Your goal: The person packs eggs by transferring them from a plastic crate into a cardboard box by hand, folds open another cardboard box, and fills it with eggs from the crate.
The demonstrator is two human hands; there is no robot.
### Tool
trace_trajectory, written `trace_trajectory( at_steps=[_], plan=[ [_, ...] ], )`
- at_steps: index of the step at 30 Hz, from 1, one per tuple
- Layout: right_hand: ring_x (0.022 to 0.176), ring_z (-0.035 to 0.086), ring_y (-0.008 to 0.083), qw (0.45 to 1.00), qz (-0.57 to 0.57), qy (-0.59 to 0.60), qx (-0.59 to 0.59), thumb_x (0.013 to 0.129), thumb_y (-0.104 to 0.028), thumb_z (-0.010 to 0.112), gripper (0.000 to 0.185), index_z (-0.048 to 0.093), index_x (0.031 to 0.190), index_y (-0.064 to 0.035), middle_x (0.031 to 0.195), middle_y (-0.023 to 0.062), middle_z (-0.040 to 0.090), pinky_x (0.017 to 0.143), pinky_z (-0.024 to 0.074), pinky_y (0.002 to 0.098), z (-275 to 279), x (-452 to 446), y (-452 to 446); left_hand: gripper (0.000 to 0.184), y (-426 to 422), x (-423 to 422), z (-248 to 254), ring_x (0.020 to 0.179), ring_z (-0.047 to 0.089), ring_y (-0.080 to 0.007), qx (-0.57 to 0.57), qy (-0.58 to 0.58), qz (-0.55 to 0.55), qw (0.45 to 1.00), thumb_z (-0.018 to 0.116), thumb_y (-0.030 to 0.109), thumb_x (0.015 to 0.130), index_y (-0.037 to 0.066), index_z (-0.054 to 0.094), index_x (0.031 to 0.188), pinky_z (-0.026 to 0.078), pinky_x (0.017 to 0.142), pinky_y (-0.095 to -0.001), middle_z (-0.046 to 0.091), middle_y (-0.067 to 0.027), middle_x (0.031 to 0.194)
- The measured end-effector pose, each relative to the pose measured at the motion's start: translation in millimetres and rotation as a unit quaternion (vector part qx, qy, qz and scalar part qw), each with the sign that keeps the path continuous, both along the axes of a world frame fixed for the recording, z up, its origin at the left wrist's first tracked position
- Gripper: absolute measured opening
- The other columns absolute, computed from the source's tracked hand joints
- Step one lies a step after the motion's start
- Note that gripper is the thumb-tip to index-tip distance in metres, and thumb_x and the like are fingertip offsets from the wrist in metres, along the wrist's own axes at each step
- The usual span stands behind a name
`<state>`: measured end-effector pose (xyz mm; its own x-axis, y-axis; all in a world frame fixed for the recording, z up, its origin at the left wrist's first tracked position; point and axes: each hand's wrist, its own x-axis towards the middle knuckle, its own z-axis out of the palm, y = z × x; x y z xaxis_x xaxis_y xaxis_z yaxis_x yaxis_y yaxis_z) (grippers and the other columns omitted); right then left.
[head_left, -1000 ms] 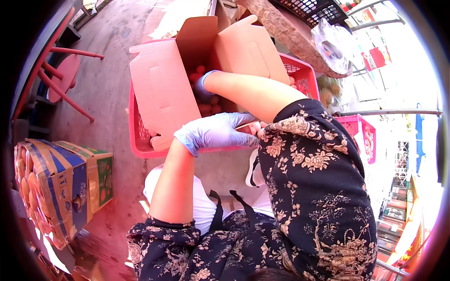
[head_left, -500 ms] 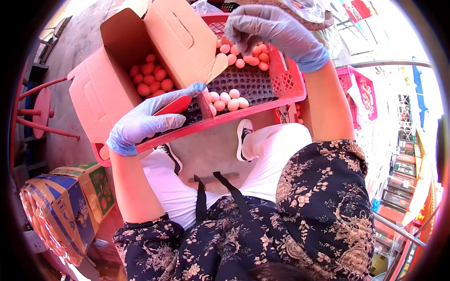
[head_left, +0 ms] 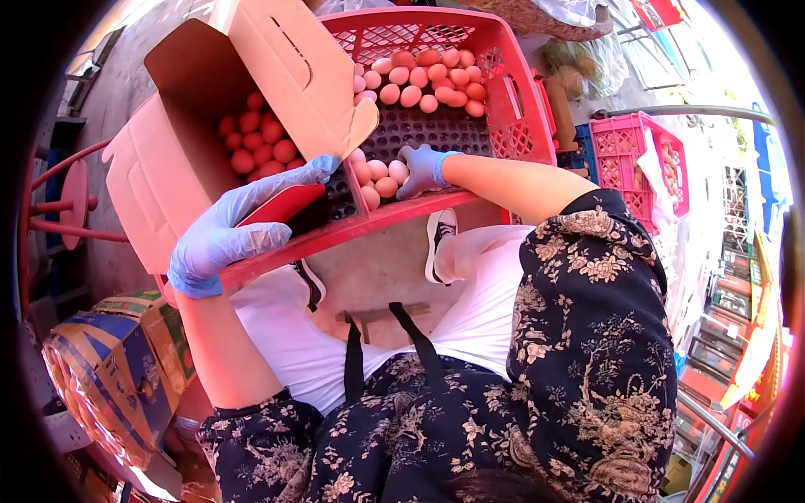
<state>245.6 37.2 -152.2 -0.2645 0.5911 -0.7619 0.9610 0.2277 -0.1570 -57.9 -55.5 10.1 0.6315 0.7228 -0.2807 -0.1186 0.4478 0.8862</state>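
Observation:
My left hand [head_left: 231, 235], in a blue glove, grips a red flap [head_left: 285, 205] at the near side of an open cardboard box [head_left: 180, 142], thumb below and fingers above. Brown eggs [head_left: 264, 138] lie piled inside the box. My right hand [head_left: 426, 172], also gloved, reaches into the red plastic crate [head_left: 527, 126]. Its fingers curl around the right end of a small cluster of paler eggs [head_left: 379, 170] on a dark egg tray [head_left: 440, 127]. How many eggs it covers is hidden.
More eggs [head_left: 428, 75] rest at the crate's far side. A pink crate [head_left: 616, 159] with eggs stands at the right. A red stool [head_left: 74, 201] is at the left, above a taped carton [head_left: 117, 369]. A metal rail [head_left: 696, 111] runs behind.
My right hand has come down from above the far eggs to the near cluster, its fingers now among those eggs. My left hand keeps its grip on the flap. The view has shifted slightly.

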Motion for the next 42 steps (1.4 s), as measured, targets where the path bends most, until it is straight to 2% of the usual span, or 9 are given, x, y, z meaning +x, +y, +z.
trace_trajectory(
  at_steps=[9,13,16,20,24,26,33,38,42],
  plan=[
    [0.099,0.06,0.0338,0.998,0.041,0.05,0.004,0.06,-0.032,0.077,0.078,0.047,0.126,-0.004,0.107,0.0208,0.059,0.084,0.0496,0.0373,-4,3,16,0.072,-1,-3,-5,0.132,0.036,-0.0193,0.005,-0.027,0.003,1.0,0.069,0.019,0.074,-0.006,0.042,0.135,0.023,0.111,-0.0302,0.043,-0.0123,0.141],
    [0.083,0.057,0.0201,0.978,-0.163,0.096,-0.082,0.063,-0.028,0.072,0.06,0.05,0.113,-0.0034,0.094,0.0088,0.059,0.072,0.0471,0.0302,17,13,29,0.067,-4,-6,-6,0.129,0.039,-0.0178,0.014,-0.039,0.001,0.999,0.068,0.017,0.077,-0.005,0.043,0.135,0.025,0.11,-0.0291,0.046,-0.011,0.139],
    [0.081,0.057,0.0152,0.821,-0.416,0.348,-0.18,0.074,-0.031,0.065,0.046,0.051,0.115,-0.0129,0.099,0.006,0.058,0.062,0.0453,0.0288,25,37,37,0.063,-3,-11,-7,0.127,0.041,-0.0174,0.045,-0.033,-0.012,0.998,0.066,0.014,0.08,-0.005,0.042,0.135,0.026,0.109,-0.0291,0.046,-0.0105,0.138],
    [0.082,0.061,0.0275,0.586,-0.435,0.628,-0.27,0.078,-0.043,0.063,0.049,0.049,0.118,-0.0176,0.105,0.0101,0.057,0.051,0.0428,0.028,90,40,30,0.067,-10,-16,9,0.132,0.037,-0.0194,-0.025,-0.055,-0.016,0.998,0.067,0.013,0.077,-0.005,0.041,0.136,0.023,0.111,-0.0298,0.041,-0.0119,0.144],
    [0.079,0.061,0.031,0.491,-0.335,0.757,-0.27,0.077,-0.041,0.062,0.055,0.048,0.124,-0.0152,0.112,0.0211,0.055,0.039,0.0387,0.0244,164,10,26,0.062,-18,-22,14,0.126,0.043,-0.0182,-0.005,-0.106,-0.016,0.994,0.066,0.014,0.082,-0.004,0.042,0.136,0.027,0.109,-0.03,0.048,-0.011,0.135],
    [0.078,0.062,0.0317,0.519,-0.23,0.775,-0.277,0.078,-0.041,0.061,0.051,0.05,0.121,-0.0138,0.114,0.0215,0.054,0.039,0.0399,0.0255,205,-22,33,0.06,-20,-24,14,0.118,0.051,-0.0189,0.047,-0.095,-0.024,0.994,0.066,0.025,0.085,-0.003,0.045,0.134,0.033,0.106,-0.0309,0.057,-0.0106,0.125],
    [0.083,0.065,0.0152,0.94,0.152,0.302,0.053,0.073,-0.04,0.068,0.041,0.058,0.099,-0.0095,0.096,0.0059,0.063,0.061,0.0497,0.0231,287,-218,30,0.056,-19,-33,-19,0.124,0.046,-0.0197,0.062,-0.103,-0.056,0.991,0.061,0.015,0.088,-0.004,0.04,0.137,0.029,0.109,-0.0308,0.05,-0.0117,0.135],
    [0.092,0.064,0.0275,0.867,0.464,-0.111,0.143,0.07,-0.032,0.069,0.048,0.064,0.112,-0.0097,0.1,0.0112,0.067,0.079,0.0511,0.0387,197,-321,49,0.061,-23,-36,-15,0.106,0.053,-0.0115,0.116,-0.046,-0.039,0.991,0.061,0.028,0.09,-0.005,0.04,0.137,0.038,0.097,-0.023,0.062,-0.004,0.114],
    [0.1,0.063,0.0284,0.842,0.504,-0.17,0.088,0.075,-0.035,0.067,0.047,0.066,0.116,-0.0117,0.113,0.0123,0.065,0.086,0.0497,0.0389,152,-350,61,0.055,-23,-44,-7,0.101,0.051,-0.0107,0.161,0.029,-0.043,0.986,0.059,0.034,0.091,0.001,0.047,0.134,0.038,0.093,-0.023,0.061,-0.0031,0.112]
  ],
)
